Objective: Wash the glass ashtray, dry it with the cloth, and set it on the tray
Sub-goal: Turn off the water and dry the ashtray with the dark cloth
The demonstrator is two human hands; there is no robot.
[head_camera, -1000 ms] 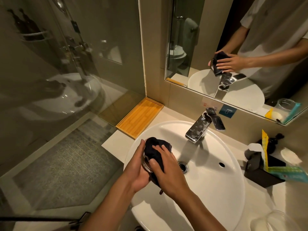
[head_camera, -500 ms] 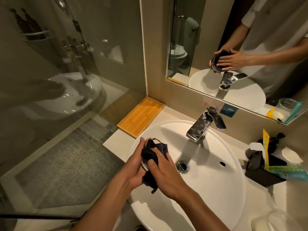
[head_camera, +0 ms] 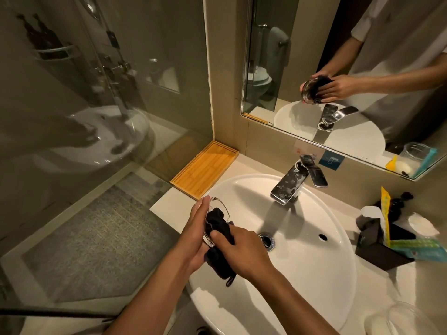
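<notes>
In the head view, the glass ashtray (head_camera: 216, 220) is held over the left rim of the sink (head_camera: 314, 262), cupped on edge by the left hand (head_camera: 196, 234), whose fingers are curled around its outer wall. The dark cloth (head_camera: 217, 238) is pinched by the right hand (head_camera: 244, 252) and pressed into the bowl. Compared with a second ago, when the cloth was draped over the whole piece, the glass rim has been uncovered and the cloth pushed inside, so the drying is judged to be well advanced, with the interior now being wiped. The wooden tray (head_camera: 205, 169), just beside the sink on the counter, has not yet been reached.
</notes>
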